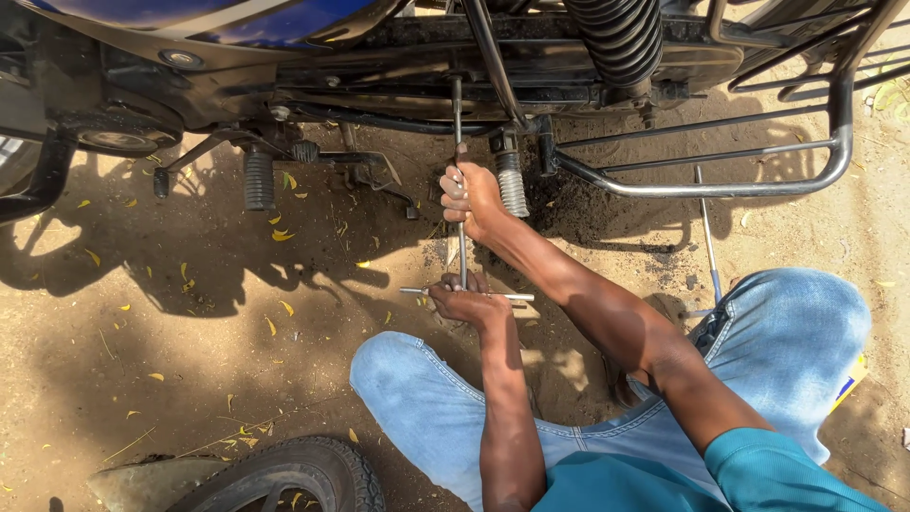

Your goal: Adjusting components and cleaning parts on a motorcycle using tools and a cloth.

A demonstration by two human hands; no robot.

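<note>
Two hands: both work one long T-shaped wrench (461,204) under the motorcycle (284,38).
Right hand (467,194): fingers are closed tight around the upper part of the shaft, near the frame.
Left hand (462,300): fingers are wrapped around the cross handle (512,297) at the lower end of the shaft.
Place of the wrench: it stands almost straight from the handle, just above the sandy ground (142,360), up to the dark underside of the motorcycle, between the two footrests (258,178).
Look of the wrench: thin, bright steel, a little dusty; its top end is hidden among dark parts, so I cannot tell what it sits on.
Good way, in my judgement: the upper hand should only guide and keep the shaft in line, the lower hand should turn the handle evenly, so the head does not slip off.
Around: a metal guard rail (720,185) at the right, a spring (621,38) above, a tyre (294,474) near the knee.
</note>
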